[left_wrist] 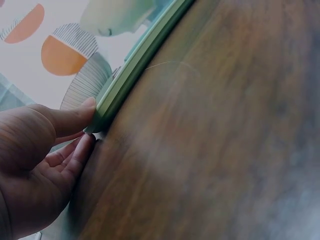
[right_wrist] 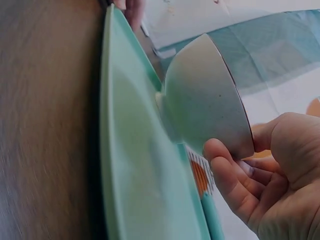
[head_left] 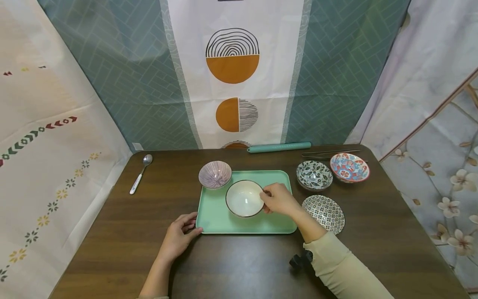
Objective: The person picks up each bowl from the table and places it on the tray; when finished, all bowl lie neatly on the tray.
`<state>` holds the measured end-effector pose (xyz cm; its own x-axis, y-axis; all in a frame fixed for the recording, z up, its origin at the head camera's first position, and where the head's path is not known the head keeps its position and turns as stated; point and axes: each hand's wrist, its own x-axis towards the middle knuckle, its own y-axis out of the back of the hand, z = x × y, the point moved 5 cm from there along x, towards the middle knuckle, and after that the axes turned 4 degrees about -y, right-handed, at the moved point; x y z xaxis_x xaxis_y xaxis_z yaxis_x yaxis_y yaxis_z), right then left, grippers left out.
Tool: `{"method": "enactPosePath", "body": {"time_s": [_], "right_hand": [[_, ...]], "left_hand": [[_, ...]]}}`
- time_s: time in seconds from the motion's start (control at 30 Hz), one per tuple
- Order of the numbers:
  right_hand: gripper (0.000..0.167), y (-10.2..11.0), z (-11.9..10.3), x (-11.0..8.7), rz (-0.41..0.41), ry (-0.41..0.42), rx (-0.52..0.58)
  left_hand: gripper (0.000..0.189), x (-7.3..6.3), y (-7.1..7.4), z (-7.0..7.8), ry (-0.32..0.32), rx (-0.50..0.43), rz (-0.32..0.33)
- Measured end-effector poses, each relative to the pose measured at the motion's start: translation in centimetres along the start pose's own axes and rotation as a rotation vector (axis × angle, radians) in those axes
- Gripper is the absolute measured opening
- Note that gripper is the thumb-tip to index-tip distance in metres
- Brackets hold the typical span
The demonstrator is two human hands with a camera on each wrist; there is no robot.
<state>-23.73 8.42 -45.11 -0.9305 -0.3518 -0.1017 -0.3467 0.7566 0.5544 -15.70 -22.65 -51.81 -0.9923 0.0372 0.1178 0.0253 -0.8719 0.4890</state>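
Note:
My right hand [head_left: 279, 199] pinches the right rim of a white bowl [head_left: 242, 199] with a thin dark rim. In the right wrist view the thumb is at the rim and the fingers lie against the outer wall of the bowl [right_wrist: 205, 95]. It is over a light green rectangular tray [head_left: 220, 224], its foot close to the tray surface. My left hand [head_left: 179, 234] holds the tray's near left corner, thumb on the edge [left_wrist: 112, 100] and fingers at its side and underneath. A purple-striped bowl [head_left: 215, 174] overlaps the tray's far left corner in the head view.
Right of the tray are a dark leaf-patterned bowl [head_left: 314, 175], a red-and-blue bowl [head_left: 349, 167] and a small-tile-patterned bowl [head_left: 324, 214]. A teal stick-shaped case [head_left: 279, 147] and chopsticks [head_left: 332, 152] lie along the back edge. A spoon [head_left: 141, 173] is far left.

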Motion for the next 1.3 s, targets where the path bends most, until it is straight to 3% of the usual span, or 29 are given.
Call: {"method": "enactPosePath", "body": {"time_s": [0.4,0.6,0.83,1.07,1.3], "right_hand": [[0.028,-5.1,-1.1,1.3,-0.016,0.001,0.036],[0.027,-6.8,-1.9,1.7,-0.03,-0.002,0.085],[0.024,-7.8,-2.9,1.9,-0.099,-0.02,0.079],[0.03,-7.1,-3.2,1.5,-0.123,-0.026,0.046],[0.026,-3.1,-3.9,0.3,-0.084,0.033,0.054]], "left_hand": [[0.04,0.0,0.0,0.4,-0.049,0.025,0.035],[0.037,0.0,0.0,0.4,-0.023,0.017,0.036],[0.035,0.1,0.1,0.1,0.026,0.019,0.036],[0.036,0.2,-0.1,0.0,0.026,0.017,0.037],[0.036,0.2,-0.1,0.1,0.002,0.016,0.047]]}}
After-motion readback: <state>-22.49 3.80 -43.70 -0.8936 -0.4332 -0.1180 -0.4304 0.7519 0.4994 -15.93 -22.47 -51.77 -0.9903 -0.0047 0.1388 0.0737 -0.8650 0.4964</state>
